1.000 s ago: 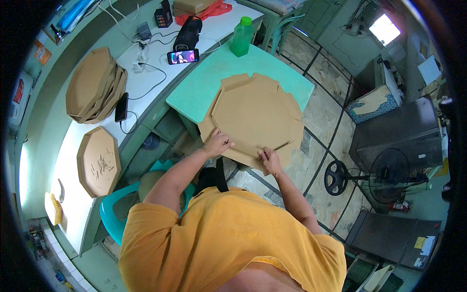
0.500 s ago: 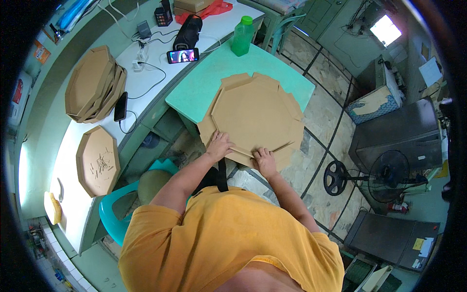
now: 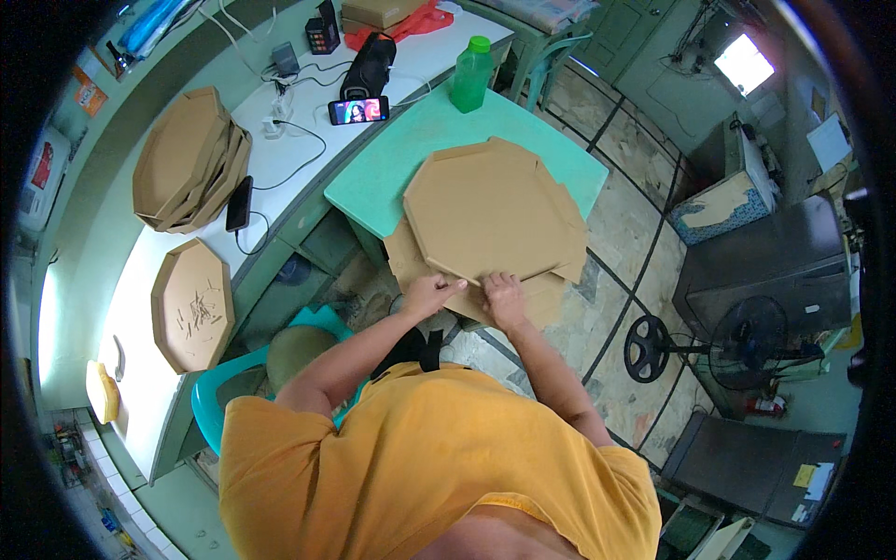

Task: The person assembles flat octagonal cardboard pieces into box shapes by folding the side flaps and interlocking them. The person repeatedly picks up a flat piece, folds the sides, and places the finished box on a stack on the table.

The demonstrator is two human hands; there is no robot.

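An eight-sided brown cardboard tray (image 3: pixel 490 210) lies before me, its left and near rims standing up while flaps on the right spread outward. Beneath it, a flat cardboard sheet (image 3: pixel 403 257) sticks out toward me past the edge of the green table (image 3: pixel 373 182). My left hand (image 3: pixel 432 295) is closed at the tray's near rim, thumb pointing right along it. Just to its right, my right hand (image 3: pixel 504 301) has its fingers bent over the same rim, pinching the cardboard. What lies under the fingers is hidden.
On the white counter at left stand stacked cardboard trays (image 3: pixel 182 159), a tray holding small loose pieces (image 3: pixel 193 303), a phone (image 3: pixel 239 205) and a lit phone (image 3: pixel 358 110). A green bottle (image 3: pixel 472 75) stands at the table's far edge. A teal chair (image 3: pixel 210 397) and fan (image 3: pixel 747 341) flank me.
The tray's left and near rims now stand up, and the tray sits turned, baring more of the sheet beneath. My left hand has moved right, closer to my right hand.
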